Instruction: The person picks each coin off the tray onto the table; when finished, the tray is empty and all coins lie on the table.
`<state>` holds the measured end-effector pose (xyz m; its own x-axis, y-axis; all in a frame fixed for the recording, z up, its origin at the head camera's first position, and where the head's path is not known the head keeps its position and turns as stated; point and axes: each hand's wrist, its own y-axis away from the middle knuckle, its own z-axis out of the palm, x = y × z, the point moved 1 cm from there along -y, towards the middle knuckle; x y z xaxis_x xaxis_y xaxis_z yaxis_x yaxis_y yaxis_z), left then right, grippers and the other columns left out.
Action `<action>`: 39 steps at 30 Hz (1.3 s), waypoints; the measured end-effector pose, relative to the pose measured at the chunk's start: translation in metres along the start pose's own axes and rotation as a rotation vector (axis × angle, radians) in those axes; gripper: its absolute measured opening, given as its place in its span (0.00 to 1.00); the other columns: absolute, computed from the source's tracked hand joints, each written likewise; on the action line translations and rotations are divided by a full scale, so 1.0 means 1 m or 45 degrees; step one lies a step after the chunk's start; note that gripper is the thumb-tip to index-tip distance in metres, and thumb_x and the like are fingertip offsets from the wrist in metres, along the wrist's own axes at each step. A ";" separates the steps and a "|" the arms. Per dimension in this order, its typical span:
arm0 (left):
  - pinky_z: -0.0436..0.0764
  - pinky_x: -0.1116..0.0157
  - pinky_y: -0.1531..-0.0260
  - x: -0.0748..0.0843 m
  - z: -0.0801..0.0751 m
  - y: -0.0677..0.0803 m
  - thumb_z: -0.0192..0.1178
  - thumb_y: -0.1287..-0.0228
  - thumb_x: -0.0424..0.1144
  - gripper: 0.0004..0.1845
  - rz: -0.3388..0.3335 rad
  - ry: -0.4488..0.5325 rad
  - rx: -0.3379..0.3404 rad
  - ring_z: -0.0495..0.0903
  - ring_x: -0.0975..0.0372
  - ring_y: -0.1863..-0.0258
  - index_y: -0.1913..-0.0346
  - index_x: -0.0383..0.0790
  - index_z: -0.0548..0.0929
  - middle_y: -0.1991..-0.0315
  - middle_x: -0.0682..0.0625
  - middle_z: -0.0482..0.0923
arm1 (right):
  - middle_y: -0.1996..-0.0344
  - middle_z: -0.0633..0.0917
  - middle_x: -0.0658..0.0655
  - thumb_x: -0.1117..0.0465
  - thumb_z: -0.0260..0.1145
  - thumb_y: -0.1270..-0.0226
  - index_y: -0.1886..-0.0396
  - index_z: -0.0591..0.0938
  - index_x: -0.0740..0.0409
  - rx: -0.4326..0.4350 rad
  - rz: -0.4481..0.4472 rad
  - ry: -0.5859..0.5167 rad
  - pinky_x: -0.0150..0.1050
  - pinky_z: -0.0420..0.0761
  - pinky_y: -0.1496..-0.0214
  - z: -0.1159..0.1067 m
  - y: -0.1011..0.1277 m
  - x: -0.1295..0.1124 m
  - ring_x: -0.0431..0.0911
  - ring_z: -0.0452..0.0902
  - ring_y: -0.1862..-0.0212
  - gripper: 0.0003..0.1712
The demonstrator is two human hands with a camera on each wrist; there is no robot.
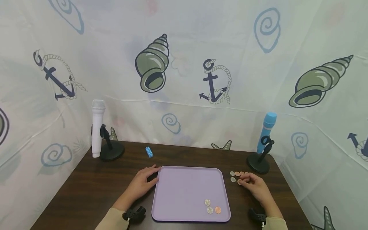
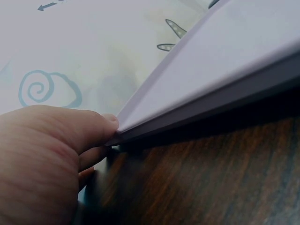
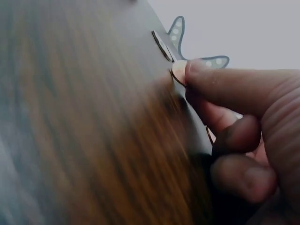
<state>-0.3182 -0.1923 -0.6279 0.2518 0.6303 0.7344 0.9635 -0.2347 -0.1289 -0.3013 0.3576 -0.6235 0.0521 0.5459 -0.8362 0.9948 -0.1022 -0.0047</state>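
Person seated at a dark wooden counter (image 1: 86, 185), a lilac tray (image 1: 187, 191) flat in front of them. Left hand (image 1: 142, 183) rests at the tray's near-left corner; in the left wrist view the thumb presses against the tray rim, the other fingers loosely curled beneath, gripping nothing. It looks like bracing, so the tray does not slide.

Right hand (image 1: 254, 185) lies on the counter just right of the tray, beside a small cluster of loose coins (image 1: 234, 176). Fingers (image 3: 220, 84) are bent; the right wrist view shows a fingertip touching the edge of one coin (image 3: 178, 72), apparently tipping it up off the wood. Whether the thumb has closed on it I cannot tell.

Three coins on the tray (image 1: 212, 207) sit grouped near its front-right corner, the side closest to the working hand.

Behind: white microphone (image 1: 97, 127) on a stand far left, blue microphone (image 1: 266, 131) far right, small blue brick (image 1: 149, 152) between.
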 end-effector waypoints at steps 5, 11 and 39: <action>0.57 0.24 0.22 0.000 0.000 0.000 0.69 0.24 0.50 0.28 0.004 -0.023 -0.008 0.63 0.32 0.17 0.24 0.54 0.81 0.19 0.43 0.72 | 0.66 0.88 0.52 0.54 0.82 0.33 0.57 0.88 0.57 0.037 -0.052 0.061 0.33 0.73 0.64 0.004 0.001 0.000 0.39 0.74 0.67 0.14; 0.57 0.25 0.22 0.001 -0.001 -0.003 0.69 0.23 0.50 0.28 0.027 -0.020 -0.007 0.63 0.33 0.17 0.23 0.54 0.80 0.19 0.43 0.72 | 0.62 0.89 0.52 0.59 0.82 0.33 0.61 0.89 0.53 0.082 -0.131 0.153 0.33 0.75 0.61 0.003 0.002 -0.003 0.37 0.76 0.63 0.08; 0.57 0.25 0.21 0.003 0.001 -0.001 0.68 0.23 0.51 0.28 0.004 -0.010 -0.013 0.63 0.33 0.17 0.24 0.55 0.81 0.19 0.44 0.72 | 0.64 0.82 0.42 0.49 0.74 0.23 0.25 0.71 0.57 0.080 0.102 -0.365 0.33 0.70 0.76 -0.006 0.006 -0.004 0.38 0.68 0.76 0.36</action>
<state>-0.3183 -0.1891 -0.6266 0.2558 0.6354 0.7286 0.9617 -0.2441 -0.1247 -0.2952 0.3597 -0.6175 0.0944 0.2779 -0.9560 0.9806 -0.1915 0.0412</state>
